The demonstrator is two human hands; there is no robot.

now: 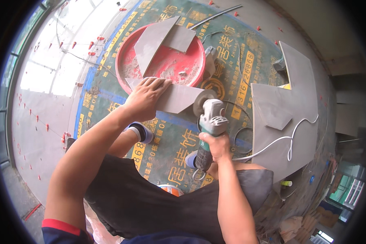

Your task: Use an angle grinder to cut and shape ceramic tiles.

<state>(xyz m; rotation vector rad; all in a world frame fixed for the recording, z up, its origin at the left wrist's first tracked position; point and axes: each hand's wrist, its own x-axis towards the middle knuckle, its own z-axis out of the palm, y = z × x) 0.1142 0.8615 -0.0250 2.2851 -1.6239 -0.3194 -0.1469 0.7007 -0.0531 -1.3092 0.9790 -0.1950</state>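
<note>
In the head view, a red basin (177,61) holding two tile offcuts (152,42) stands toward the far left edge of the green floor sheet (166,148), while a notched tile (299,101) crossed by a white cable (290,138) lies along its right edge. Over the basin's near rim lies a smooth grey tile piece (179,97), pointed at left and slanted at right; the left hand's (148,95) fingers rest flat on it, side by side. The right hand's (217,146) fingers wrap an angle grinder (211,124), its disc (199,102) at the piece's right end.
</note>
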